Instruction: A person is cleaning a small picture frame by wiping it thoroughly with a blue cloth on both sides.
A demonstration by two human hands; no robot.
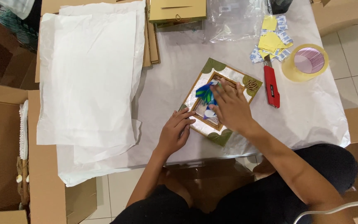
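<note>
Picture frame (220,99) lies flat on surface (311,116), tilted, near its front edge. Left hand (174,133) open, fingers steadying frame's lower-left corner. Right hand (230,107) open, pressing blue-green cloth (206,93) onto glass. Red cutter (271,86) just right of frame. Risk: hard pressure may crack glass or slide frame.

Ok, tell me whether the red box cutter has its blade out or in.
Cannot tell for sure. The red box cutter lies flat on the white paper beside the tape roll; its metal tip is too small to judge.

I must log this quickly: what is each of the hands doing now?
Left hand: open, flat on the frame edge.
Right hand: pressing a blue cloth on the frame.
</note>
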